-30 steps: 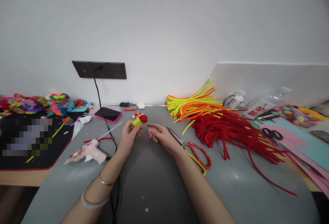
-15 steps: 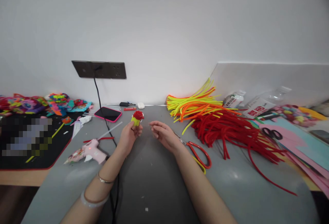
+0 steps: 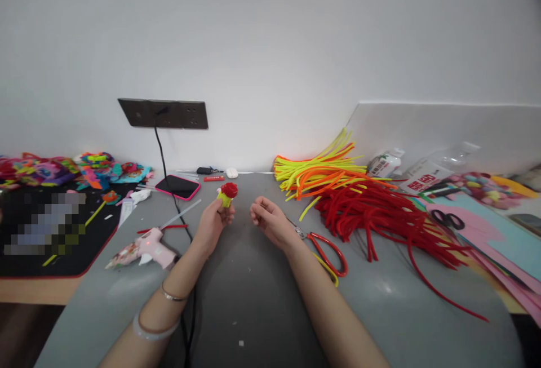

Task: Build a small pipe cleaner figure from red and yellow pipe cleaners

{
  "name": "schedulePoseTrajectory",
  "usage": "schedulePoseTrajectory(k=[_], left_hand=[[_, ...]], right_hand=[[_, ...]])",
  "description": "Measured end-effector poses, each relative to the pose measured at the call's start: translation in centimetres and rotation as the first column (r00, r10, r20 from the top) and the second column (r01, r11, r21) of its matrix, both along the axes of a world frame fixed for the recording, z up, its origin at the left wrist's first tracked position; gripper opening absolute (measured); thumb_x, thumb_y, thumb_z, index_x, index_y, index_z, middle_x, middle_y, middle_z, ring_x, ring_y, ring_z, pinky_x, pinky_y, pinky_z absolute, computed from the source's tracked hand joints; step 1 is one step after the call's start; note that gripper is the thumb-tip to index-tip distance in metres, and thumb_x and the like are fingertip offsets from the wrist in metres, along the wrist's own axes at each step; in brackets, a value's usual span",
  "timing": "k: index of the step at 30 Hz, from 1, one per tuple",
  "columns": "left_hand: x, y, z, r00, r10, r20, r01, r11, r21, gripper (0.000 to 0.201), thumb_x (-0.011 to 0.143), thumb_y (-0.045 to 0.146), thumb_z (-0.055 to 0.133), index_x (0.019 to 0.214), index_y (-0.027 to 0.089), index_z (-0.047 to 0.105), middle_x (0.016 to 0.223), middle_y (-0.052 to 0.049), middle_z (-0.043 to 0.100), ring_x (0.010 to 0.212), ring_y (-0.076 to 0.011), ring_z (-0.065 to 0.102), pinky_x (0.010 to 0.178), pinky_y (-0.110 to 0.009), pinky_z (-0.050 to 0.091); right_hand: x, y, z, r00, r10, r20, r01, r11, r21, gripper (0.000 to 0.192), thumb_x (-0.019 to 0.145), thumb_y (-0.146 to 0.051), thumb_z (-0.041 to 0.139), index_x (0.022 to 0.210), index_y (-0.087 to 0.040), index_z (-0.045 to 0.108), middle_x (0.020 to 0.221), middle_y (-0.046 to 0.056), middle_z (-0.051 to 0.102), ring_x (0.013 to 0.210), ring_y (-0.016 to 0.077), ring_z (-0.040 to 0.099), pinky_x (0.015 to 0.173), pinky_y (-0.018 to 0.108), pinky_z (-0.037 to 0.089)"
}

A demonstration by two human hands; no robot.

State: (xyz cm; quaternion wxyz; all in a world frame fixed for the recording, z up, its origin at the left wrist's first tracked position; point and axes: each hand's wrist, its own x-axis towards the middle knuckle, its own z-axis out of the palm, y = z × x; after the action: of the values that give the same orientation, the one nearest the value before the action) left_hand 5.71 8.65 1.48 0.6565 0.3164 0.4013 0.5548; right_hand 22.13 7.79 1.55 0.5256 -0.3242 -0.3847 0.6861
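Left hand point(image 3: 211, 222): thumb and fingers clamped on small red-and-yellow piece point(image 3: 229, 190), red top standing above the fingertips. Right hand point(image 3: 269, 220) just right of this grip, apart from the piece; fingers curled inward, cannot tell whether tips meet or pinch anything. Left of the grip, pink glue gun point(image 3: 155, 249); beyond it, to the left, phone point(image 3: 178, 187). Well right, past the right hand, red stems point(image 3: 372, 216).

Soft, even light fills the wall point(image 3: 270, 47). Below the grip of the left hand point(image 3: 213, 222), shadow dims the table point(image 3: 253, 306); farther right, glare point(image 3: 385, 287) spots it. Far left, pixel blocks point(image 3: 46, 227) hide detail; edges stretch.
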Motion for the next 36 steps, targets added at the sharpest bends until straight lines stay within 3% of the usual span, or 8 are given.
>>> schedulePoseTrajectory(k=[6, 14, 20, 28, 33, 36], left_hand=[[0.0, 0.0, 0.0, 1.0, -0.007, 0.005, 0.007, 1.0, 0.003, 0.036, 0.068, 0.048, 0.068, 0.079, 0.014, 0.062, 0.063, 0.0, 0.059, 0.054, -0.0113, 0.053, 0.053, -0.023, 0.04], [-0.1, -0.1, 0.1, 1.0, -0.022, -0.001, 0.022, 0.999, 0.034, 0.034, 0.07, 0.047, 0.067, 0.078, 0.014, 0.061, 0.063, 0.0, 0.059, 0.054, -0.0115, 0.052, 0.054, -0.024, 0.04], [-0.1, 0.1, -0.2, 1.0, -0.027, -0.017, 0.027, 1.0, 0.016, 0.035, 0.07, 0.048, 0.067, 0.078, 0.014, 0.061, 0.063, -0.001, 0.059, 0.054, -0.0117, 0.052, 0.053, -0.024, 0.04], [0.0, 0.1, -0.2, 0.999, -0.027, -0.031, 0.028, 0.999, 0.018, 0.035, 0.067, 0.048, 0.067, 0.075, 0.015, 0.061, 0.061, -0.001, 0.059, 0.052, -0.012, 0.052, 0.052, -0.024, 0.039], [0.0, 0.0, 0.0, 1.0, -0.021, -0.018, 0.021, 1.0, 0.017, 0.034, 0.068, 0.047, 0.067, 0.075, 0.014, 0.061, 0.062, -0.001, 0.06, 0.053, -0.0117, 0.052, 0.052, -0.024, 0.039], [0.1, 0.0, 0.0, 0.999, -0.031, -0.019, 0.031, 0.999, 0.02, 0.035, 0.066, 0.047, 0.068, 0.076, 0.014, 0.06, 0.062, -0.001, 0.06, 0.053, -0.0111, 0.052, 0.052, -0.023, 0.039]], right_hand=[[0.0, 0.4, -0.1, 0.994, -0.091, 0.055, 0.094, 0.994, -0.062, 0.04, 0.05, -0.042, 0.088, 0.065, -0.018, 0.059, 0.063, 0.0, 0.067, 0.055, 0.0098, 0.057, 0.058, 0.023, 0.045], [0.1, 0.3, -0.4, 0.989, -0.078, 0.129, 0.08, 0.997, -0.008, 0.041, 0.056, -0.049, 0.083, 0.069, -0.018, 0.061, 0.066, 0.004, 0.072, 0.057, 0.0142, 0.065, 0.058, 0.026, 0.048], [0.0, 0.6, -0.7, 0.968, -0.183, 0.172, 0.169, 0.981, 0.093, 0.048, 0.072, -0.065, 0.065, 0.068, -0.021, 0.044, 0.055, -0.003, 0.063, 0.043, 0.0093, 0.052, 0.045, 0.021, 0.034], [0.4, 0.5, -0.9, 0.863, -0.292, 0.413, 0.154, 0.929, 0.336, 0.054, 0.085, -0.063, 0.05, 0.051, -0.021, 0.045, 0.045, -0.004, 0.042, 0.04, 0.0097, 0.038, 0.044, 0.026, 0.03], [0.4, 0.7, -1.8, 0.761, -0.439, 0.478, 0.205, 0.862, 0.465, 0.035, 0.091, -0.047, 0.048, 0.067, -0.023, 0.046, 0.057, -0.003, 0.051, 0.048, 0.0123, 0.042, 0.051, 0.027, 0.034], [0.3, 1.1, -2.4, 0.753, -0.439, 0.49, 0.211, 0.867, 0.452, 0.024, 0.083, -0.039, 0.06, 0.07, -0.022, 0.049, 0.061, -0.002, 0.054, 0.053, 0.0133, 0.048, 0.053, 0.027, 0.038]])
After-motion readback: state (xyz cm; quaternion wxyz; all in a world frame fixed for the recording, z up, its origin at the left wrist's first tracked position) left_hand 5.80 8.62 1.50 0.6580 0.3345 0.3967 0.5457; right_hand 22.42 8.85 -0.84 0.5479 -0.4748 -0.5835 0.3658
